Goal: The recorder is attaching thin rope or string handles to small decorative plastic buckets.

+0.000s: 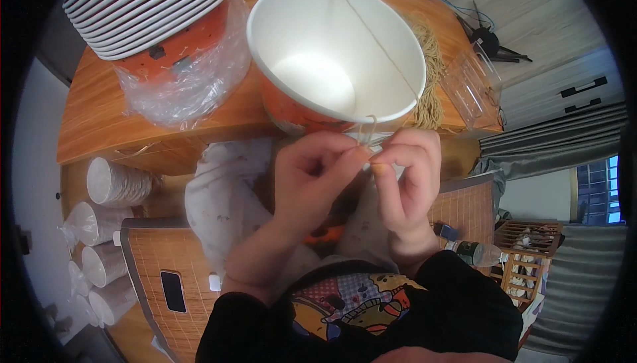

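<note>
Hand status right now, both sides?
Left hand: closed, fingertips pinching string just below the bucket's near rim.
Right hand: closed, thumb and index pinching string beside the left; strand ends hidden.

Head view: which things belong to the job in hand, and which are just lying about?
In use, or likely supplies:
cord, held by left hand and right hand
white-lined bucket
nested buckets
bundle of tan cords

Apparently just lying about:
phone
bottle
clear plastic holder
black stand
</note>
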The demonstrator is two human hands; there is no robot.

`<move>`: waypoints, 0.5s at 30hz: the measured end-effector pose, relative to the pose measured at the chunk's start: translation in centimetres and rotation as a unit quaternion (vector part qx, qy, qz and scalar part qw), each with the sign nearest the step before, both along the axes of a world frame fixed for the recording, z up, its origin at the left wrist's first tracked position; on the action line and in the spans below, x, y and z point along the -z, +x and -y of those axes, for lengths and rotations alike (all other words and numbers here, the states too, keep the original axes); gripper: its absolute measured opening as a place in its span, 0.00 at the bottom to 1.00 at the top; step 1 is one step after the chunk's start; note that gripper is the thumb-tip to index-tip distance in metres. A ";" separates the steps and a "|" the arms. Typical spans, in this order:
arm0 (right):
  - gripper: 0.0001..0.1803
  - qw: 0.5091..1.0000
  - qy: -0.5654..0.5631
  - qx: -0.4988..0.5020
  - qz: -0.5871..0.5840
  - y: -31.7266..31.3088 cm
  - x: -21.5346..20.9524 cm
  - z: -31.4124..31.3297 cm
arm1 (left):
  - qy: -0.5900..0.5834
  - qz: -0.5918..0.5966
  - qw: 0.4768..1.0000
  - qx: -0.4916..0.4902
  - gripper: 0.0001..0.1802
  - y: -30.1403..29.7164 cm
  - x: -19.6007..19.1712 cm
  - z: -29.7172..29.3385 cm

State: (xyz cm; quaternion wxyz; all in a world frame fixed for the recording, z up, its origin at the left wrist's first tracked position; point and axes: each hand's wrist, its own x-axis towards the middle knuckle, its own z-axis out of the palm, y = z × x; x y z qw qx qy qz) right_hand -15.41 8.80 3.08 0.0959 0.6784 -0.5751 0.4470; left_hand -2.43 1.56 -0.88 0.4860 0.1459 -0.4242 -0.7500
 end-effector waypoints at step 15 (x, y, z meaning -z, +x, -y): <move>0.07 1.000 -0.003 -0.011 -0.016 -0.1 -0.1 0.3 | 0.016 -0.044 0.999 0.008 0.02 -0.3 0.4 -0.5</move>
